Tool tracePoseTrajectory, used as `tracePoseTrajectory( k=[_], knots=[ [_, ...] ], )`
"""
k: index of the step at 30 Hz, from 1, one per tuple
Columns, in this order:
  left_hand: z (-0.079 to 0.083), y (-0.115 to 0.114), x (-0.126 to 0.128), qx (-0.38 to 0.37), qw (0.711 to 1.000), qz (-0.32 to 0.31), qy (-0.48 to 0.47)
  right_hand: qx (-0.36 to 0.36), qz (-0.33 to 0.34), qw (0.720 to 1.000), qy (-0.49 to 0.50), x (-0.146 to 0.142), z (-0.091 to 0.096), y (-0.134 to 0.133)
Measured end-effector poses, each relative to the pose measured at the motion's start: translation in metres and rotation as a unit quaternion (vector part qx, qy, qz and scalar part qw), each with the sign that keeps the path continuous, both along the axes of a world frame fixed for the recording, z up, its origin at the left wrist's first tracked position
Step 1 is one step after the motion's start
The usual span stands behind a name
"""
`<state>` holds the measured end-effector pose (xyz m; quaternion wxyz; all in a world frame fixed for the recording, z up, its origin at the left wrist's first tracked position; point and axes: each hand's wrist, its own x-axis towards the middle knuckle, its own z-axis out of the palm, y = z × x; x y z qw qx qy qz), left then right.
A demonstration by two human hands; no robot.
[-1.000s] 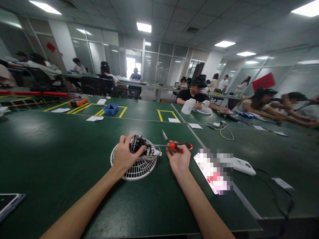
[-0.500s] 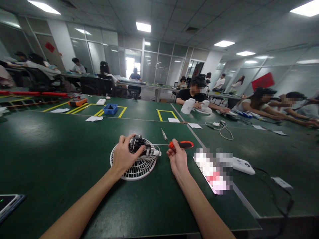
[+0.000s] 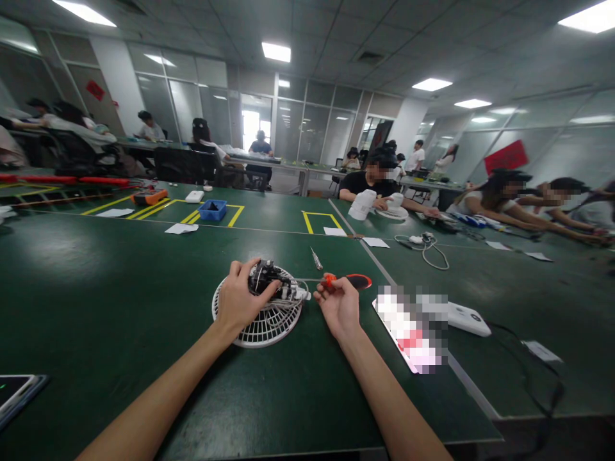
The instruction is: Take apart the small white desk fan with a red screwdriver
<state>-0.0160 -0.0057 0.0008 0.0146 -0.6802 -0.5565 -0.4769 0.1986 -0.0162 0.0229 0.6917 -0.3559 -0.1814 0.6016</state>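
Observation:
A white round fan grille (image 3: 262, 323) lies flat on the green table (image 3: 120, 288) in front of me. On it sits a black motor block (image 3: 262, 276) with wires and a white connector. My left hand (image 3: 237, 298) is closed around that block, thumb on its near side. My right hand (image 3: 339, 304) grips a screwdriver with a red and black handle (image 3: 348, 280). Its thin shaft points left toward the motor block.
A second small screwdriver (image 3: 316, 259) lies beyond the grille. To my right lie a blurred flat item and a white device (image 3: 468, 318) with a cable. A phone (image 3: 16, 394) sits at the near left edge. A blue tray (image 3: 213, 209) stands farther back. Other people work at neighbouring tables.
My right hand has slid slightly left along the screwdriver, closer to the motor block. The left hand and grille have stayed in place.

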Motion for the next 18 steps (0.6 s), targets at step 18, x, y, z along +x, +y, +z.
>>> tracePoseTrajectory(
  k=[18],
  knots=[
    [0.0011,-0.0009,-0.0007,-0.001,1.0,-0.003,-0.002,-0.006,-0.011,0.995,-0.101,-0.0042,-0.0053,0.004]
  ],
)
